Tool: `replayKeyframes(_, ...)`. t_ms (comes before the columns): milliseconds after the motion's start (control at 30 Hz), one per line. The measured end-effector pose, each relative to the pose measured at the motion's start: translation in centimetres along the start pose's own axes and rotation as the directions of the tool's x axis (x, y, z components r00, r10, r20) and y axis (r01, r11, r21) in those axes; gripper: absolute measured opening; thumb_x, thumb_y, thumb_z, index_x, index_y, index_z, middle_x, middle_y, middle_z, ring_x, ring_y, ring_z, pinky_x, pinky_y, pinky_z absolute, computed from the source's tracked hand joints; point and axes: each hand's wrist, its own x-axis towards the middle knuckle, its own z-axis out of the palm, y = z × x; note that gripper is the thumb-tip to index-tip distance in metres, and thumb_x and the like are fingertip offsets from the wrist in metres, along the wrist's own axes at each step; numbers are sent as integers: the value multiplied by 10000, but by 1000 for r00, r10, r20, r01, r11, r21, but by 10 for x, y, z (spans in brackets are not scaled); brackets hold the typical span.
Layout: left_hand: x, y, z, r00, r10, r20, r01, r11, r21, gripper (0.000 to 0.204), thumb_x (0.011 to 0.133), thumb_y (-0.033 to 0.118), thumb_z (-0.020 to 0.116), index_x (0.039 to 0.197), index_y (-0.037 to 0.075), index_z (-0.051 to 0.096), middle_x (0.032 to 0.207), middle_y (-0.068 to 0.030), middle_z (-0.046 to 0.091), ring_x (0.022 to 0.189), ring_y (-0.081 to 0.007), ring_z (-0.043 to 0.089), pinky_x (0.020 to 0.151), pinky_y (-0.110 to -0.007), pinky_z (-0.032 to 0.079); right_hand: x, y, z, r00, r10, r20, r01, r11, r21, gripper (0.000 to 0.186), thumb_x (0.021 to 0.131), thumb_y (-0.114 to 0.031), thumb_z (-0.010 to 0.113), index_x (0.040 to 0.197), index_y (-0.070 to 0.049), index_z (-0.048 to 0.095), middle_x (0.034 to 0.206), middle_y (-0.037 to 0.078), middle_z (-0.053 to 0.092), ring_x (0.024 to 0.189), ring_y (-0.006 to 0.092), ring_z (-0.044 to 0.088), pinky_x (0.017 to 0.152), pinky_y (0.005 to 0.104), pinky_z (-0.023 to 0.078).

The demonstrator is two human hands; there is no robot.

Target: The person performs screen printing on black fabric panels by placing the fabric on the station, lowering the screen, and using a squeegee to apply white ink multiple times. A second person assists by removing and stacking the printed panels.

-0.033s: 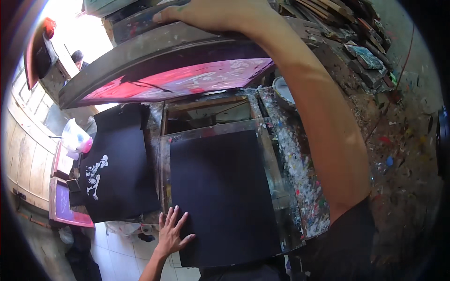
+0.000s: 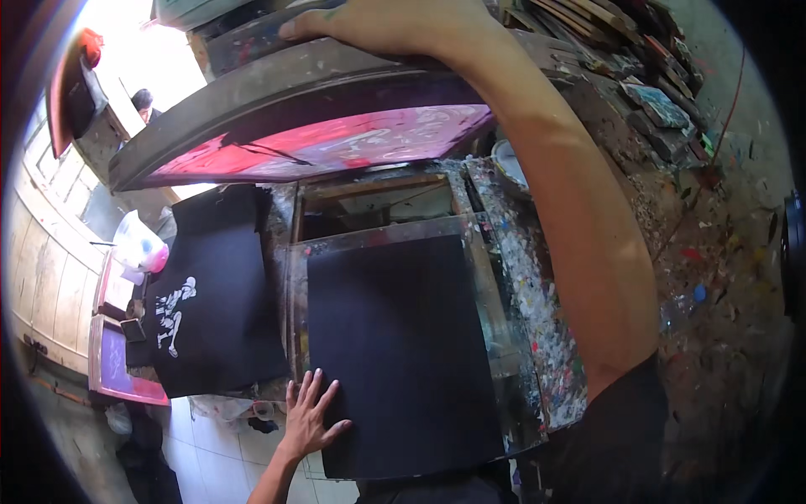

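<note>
My right hand (image 2: 390,25) reaches up to the far side and grips the top edge of a tilted screen printing frame (image 2: 277,92). Its thumb shows on the edge, while the other fingers are mostly hidden behind it. Pink and red mesh (image 2: 336,143) shows on the raised frame's underside. Below it, a plain black sheet (image 2: 395,353) lies flat on a glass-topped board (image 2: 508,382). My left hand (image 2: 309,424) rests at the sheet's lower left edge with fingers spread, holding nothing.
Left of the board lies a black piece with a white printed figure (image 2: 214,302). Beyond it are a white and pink container (image 2: 138,244) and a small purple-meshed frame (image 2: 126,361). Paint crusts the ledge (image 2: 537,311) at right. Wooden frames (image 2: 588,25) are piled far right; a person (image 2: 143,105) is at far left.
</note>
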Motion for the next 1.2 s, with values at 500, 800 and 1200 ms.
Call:
replayKeyframes(500,36,88,-96,704,-512,-493,-425,253,-869,628,1044,325,633,1543,37,383,1443,-221,523,1167,-331,670,952,-456,589,-163,-36,111,986,-46,-159,12,978,-207,587,937,-619,604,1121,-69,695,965,134,726,979,264,708,1050,592,336)
replayKeyframes(800,-5,62,20,812,-570,129,-69,-313,-947,258,1047,88,580,1135,-152,548,1150,-250,661,1051,-347,717,957,-487,626,-250,-6,244,875,-63,479,0,991,130,222,820,-140,632,1036,-92,638,747,201,693,748,440,706,656,575,557)
replayKeyframes(1200,4,61,10,790,-537,295,146,-302,-942,376,1065,175,598,1167,-117,383,1189,-284,621,1045,-391,720,924,-500,632,-177,82,345,988,-119,99,136,972,-193,102,894,-204,618,952,-126,650,827,123,741,790,294,748,813,487,539)
